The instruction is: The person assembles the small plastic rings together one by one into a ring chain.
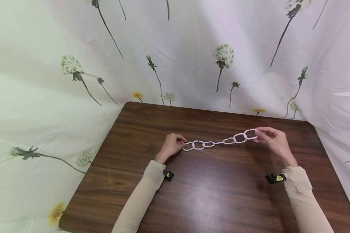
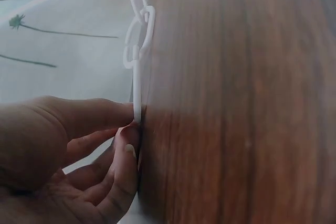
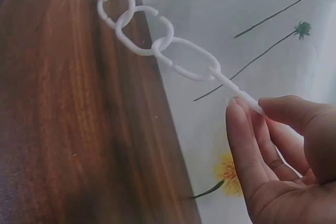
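Note:
A white plastic chain (image 1: 198, 145) of several oval links stretches between the two hands over the wooden table. My left hand (image 1: 172, 145) pinches the end link on the left between thumb and fingers, low by the tabletop. At the other end, my right hand (image 1: 272, 139) pinches the last link, held higher than the left one, so the chain slopes up to the right. The right wrist view shows that end link (image 3: 239, 92) between thumb and fingertips. Small gaps are visible in some links. In the left wrist view the gripped link (image 2: 137, 87) appears edge-on.
The dark brown wooden table (image 1: 198, 194) extends under both arms. Behind it and at its sides hangs a pale cloth (image 1: 189, 64) printed with dandelions. A black strap with a small camera (image 1: 168, 175) sits at the left wrist, and another (image 1: 275, 178) at the right.

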Demonstrator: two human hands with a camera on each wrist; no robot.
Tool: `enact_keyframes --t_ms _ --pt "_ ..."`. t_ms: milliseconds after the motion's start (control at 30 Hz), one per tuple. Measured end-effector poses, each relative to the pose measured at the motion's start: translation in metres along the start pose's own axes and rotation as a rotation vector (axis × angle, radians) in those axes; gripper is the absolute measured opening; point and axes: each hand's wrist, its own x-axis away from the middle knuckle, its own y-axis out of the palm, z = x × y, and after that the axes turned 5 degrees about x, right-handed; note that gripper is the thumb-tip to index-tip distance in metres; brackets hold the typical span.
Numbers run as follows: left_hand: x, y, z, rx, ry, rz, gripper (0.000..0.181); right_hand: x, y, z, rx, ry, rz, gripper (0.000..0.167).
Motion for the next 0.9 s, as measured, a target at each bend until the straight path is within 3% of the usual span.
enact_keyframes --t_ms 433,900 --pt "0.000 -0.007 -0.005 -0.047 0.003 0.022 0.005 -0.003 -0.004 0.038 -0.090 0.060 -0.001 0.013" --pt "0.000 -0.013 -0.009 -0.053 -0.034 0.020 0.004 -0.007 -0.003 0.059 -0.010 0.098 0.013 0.011"
